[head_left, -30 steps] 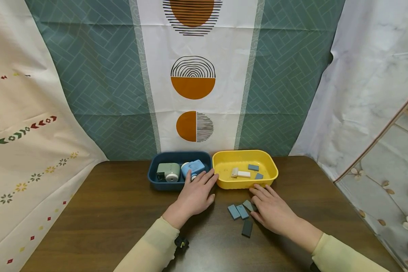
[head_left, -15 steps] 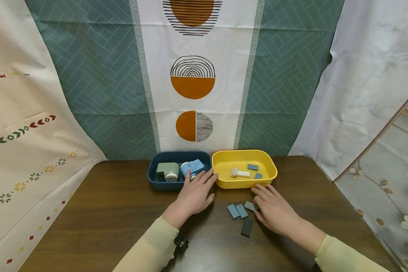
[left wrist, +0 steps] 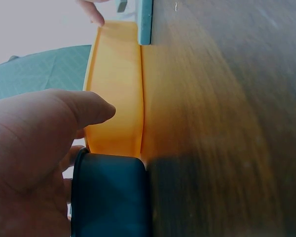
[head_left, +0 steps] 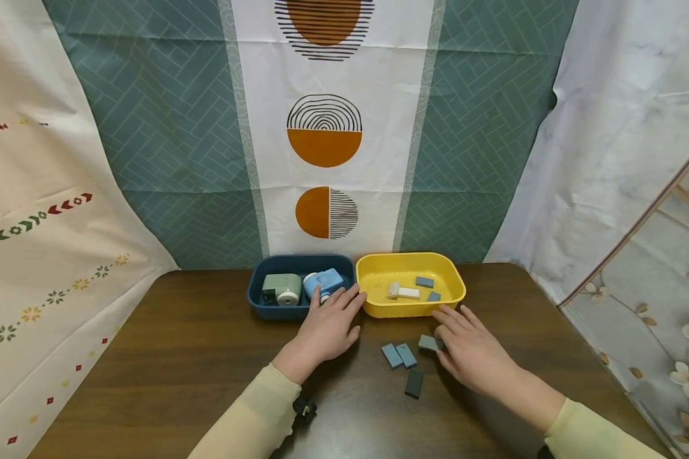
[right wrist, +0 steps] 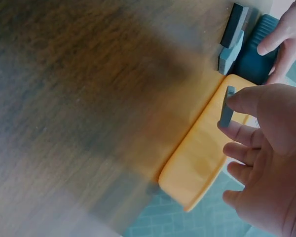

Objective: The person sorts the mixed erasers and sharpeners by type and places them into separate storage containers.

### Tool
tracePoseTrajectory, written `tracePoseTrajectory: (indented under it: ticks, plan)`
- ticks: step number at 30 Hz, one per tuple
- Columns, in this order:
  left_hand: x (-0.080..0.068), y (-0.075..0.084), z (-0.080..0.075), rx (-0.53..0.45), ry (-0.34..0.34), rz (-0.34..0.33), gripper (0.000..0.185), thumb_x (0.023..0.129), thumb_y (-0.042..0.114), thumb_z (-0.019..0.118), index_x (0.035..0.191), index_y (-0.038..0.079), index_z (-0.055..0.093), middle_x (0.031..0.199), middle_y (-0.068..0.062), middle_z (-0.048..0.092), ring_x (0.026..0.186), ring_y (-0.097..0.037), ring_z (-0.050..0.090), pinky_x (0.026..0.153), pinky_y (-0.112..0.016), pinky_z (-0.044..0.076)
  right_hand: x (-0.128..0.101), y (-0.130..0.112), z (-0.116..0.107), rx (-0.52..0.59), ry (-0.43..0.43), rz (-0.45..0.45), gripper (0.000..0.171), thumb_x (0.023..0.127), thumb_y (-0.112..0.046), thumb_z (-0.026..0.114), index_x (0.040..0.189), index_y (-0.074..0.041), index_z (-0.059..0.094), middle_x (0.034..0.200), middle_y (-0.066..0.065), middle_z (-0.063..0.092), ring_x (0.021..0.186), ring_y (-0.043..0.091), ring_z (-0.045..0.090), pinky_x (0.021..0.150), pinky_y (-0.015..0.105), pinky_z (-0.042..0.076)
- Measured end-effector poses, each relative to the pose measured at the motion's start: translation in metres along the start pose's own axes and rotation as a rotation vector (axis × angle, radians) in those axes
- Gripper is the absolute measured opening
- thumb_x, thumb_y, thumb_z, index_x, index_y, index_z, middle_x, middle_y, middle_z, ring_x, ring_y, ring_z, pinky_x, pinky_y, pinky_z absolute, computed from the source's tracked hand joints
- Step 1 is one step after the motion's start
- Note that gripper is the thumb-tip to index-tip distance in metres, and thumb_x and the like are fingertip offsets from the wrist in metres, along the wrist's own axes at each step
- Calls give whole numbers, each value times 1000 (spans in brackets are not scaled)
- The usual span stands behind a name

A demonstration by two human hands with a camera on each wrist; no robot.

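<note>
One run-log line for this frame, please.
left hand: resting on blue bin rim | right hand: pinching grey-blue eraser | yellow bin: four erasers | table: three erasers loose

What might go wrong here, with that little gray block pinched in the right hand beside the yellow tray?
1. The right hand pinches the gray block only by thumb and fingertip, so it may slip and drop onto the table.
2. The yellow tray sits close ahead; a low carry might knock its rim.
3. Three more blocks lie loose by that hand, so the wrist could scatter them.
</note>
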State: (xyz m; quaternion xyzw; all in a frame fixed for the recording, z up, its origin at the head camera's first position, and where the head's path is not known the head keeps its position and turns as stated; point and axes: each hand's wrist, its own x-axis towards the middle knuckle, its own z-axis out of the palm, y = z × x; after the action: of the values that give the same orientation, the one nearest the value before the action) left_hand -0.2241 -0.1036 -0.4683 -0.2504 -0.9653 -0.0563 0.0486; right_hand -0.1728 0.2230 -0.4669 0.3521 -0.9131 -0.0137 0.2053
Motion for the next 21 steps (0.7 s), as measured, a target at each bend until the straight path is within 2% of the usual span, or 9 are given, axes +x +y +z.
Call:
tracePoseTrajectory:
  ticks: [21]
  plan:
    - [0, 0, 0, -16, 6, 7, 72, 110, 40, 68, 174, 23, 38, 182, -1, 28, 164, -32, 31, 130, -74, 5, 6, 1, -19, 17, 27, 22, 27, 92, -19, 89, 106, -7, 69, 147, 22, 66, 145, 44, 57, 122, 67, 38]
